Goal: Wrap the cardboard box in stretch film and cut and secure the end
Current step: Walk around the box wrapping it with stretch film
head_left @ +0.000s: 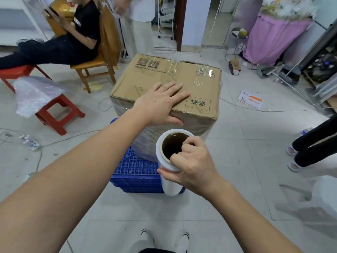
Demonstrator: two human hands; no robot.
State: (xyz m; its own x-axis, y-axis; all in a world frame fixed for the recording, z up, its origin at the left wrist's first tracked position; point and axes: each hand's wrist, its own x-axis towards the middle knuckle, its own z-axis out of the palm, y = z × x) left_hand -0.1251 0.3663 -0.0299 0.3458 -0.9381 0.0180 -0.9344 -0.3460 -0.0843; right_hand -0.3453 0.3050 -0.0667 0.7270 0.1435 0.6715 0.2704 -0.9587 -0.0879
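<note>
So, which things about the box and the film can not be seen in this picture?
- Head view: the far sides of the cardboard box are turned away, so the film there is hidden.
- Whether film runs from the stretch film roll to the box: too transparent to tell.
- The roll's lower end: partly covered by the right hand.
- The box top under the left hand.
- No cutting tool is in view.

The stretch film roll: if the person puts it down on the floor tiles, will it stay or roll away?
The stretch film roll is a smooth cylinder, so on its side it would probably roll. On its flat end it may stand, but it looks tall, so likely tippy. The right hand grips it through its hollow core, suggesting it is fairly light.
</note>
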